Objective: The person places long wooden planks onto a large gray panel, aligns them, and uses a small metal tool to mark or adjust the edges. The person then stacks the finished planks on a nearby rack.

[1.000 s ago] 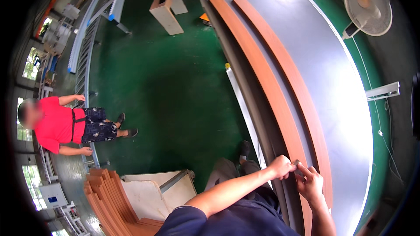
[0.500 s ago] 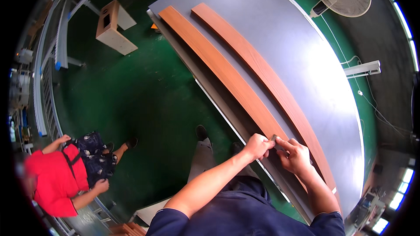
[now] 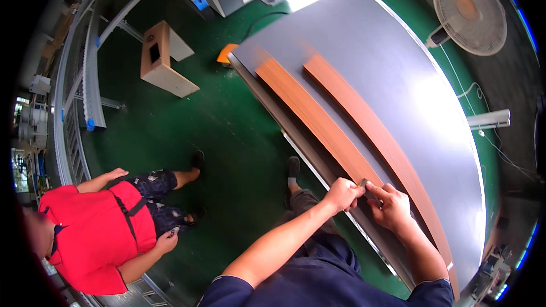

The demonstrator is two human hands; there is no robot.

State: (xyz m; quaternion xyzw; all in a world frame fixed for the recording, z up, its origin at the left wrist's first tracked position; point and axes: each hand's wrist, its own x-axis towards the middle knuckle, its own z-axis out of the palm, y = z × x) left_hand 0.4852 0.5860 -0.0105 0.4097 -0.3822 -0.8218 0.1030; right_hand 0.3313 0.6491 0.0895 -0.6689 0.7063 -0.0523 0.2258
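My left hand (image 3: 343, 195) is closed, with a small dark-grey piece (image 3: 363, 182) pinched at its fingertips; its exact kind cannot be made out. From the other side my right hand (image 3: 391, 207) meets it, index finger stretched to the piece and the other fingers curled. Both hands are over the near wood-grain board (image 3: 318, 120), a long orange-brown strip on the grey table (image 3: 273, 40). Beyond it, apart by a narrow gap, lies a second, redder board (image 3: 372, 122), roughly parallel. My hands and right forearm hide part of the near board.
A person in a red top (image 3: 108, 233) stands on the green floor at left. Behind them are metal roller rails (image 3: 91, 91) and a small wooden stand (image 3: 165, 59). A white fan (image 3: 469, 11) and its cable are past the table's far side. An orange object (image 3: 226, 55) sits by the table corner.
The view has shifted, so table and boards appear lower and farther right. My hands keep nearly the same pose around the small piece. The person in red appears nearer.
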